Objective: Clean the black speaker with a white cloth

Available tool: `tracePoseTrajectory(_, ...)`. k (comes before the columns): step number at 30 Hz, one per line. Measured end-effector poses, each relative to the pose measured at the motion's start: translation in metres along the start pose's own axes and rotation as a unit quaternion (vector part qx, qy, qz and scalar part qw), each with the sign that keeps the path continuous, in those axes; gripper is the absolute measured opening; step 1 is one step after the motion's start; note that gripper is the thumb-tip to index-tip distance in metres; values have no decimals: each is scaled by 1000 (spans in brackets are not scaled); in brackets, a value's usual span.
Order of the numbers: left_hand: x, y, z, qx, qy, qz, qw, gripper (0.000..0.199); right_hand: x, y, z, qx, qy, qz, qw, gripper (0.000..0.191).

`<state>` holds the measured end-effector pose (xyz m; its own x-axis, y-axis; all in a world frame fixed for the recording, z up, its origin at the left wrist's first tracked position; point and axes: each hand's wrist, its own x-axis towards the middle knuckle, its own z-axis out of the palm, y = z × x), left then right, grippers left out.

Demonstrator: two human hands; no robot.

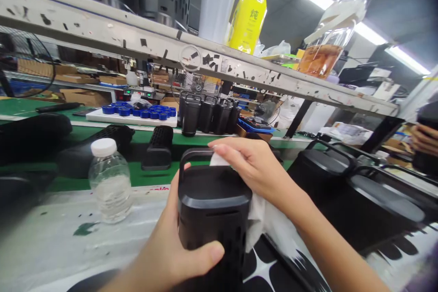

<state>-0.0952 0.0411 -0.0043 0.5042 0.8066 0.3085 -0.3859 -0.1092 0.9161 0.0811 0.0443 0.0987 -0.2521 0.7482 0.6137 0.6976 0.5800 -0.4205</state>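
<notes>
Head view, from the left: a fan (20,61) stands at the far edge, with dark housings (32,134) lying on the green bench (143,175) in front of it. Nearer, a bottle (108,181) with a white cap stands upright on the worn white surface, well apart from the hands. Behind it lie 2 black grilles (158,146), and farther back a white tray (132,117) carries blue caps (142,110) beside a row of upright black units (207,116). At the middle, the left hand (171,255) is wrapped around the side of a black speaker (212,219), thumb pressed across its front; the speaker stands upright, just in front of the person (its handle arches over the flat top). The right hand (255,169) reaches across that top, fingers pinching a white cloth (265,223) that touches the top's rear edge and hangs down the speaker's right side. Overhead, a shelf (102,32) holds a yellow flask (248,18) and a jar (325,50) of amber liquid. To the right sit 2 more speakers (359,191), and at the far edge another person's hand (424,139) holds a dark object.
</notes>
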Motion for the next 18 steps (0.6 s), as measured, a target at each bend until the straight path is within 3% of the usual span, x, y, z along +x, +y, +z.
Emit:
tracePoseTrajectory(3, 4, 4, -1, 22, 51, 9, 998, 118, -34, 47, 8, 47, 34, 85, 995, 45)
tracePoseTrajectory(6, 9, 5, -4, 49, 122, 1, 991, 113, -75, 93, 25, 33, -9, 143, 989, 36)
tracePoseTrajectory(9, 12, 1, -8, 61, 171, -27, 983, 110, -102, 126, 40, 45, -18, 166, 985, 44)
tracePoseTrajectory(14, 23, -5, -8, 86, 210, -58, 972, 101, -112, 172, 59, 114, -4, 218, 969, 53)
tracePoseTrajectory(18, 42, -10, 4, 72, 221, -86, 969, 75, -121, 204, 80, 181, 14, 237, 954, 53)
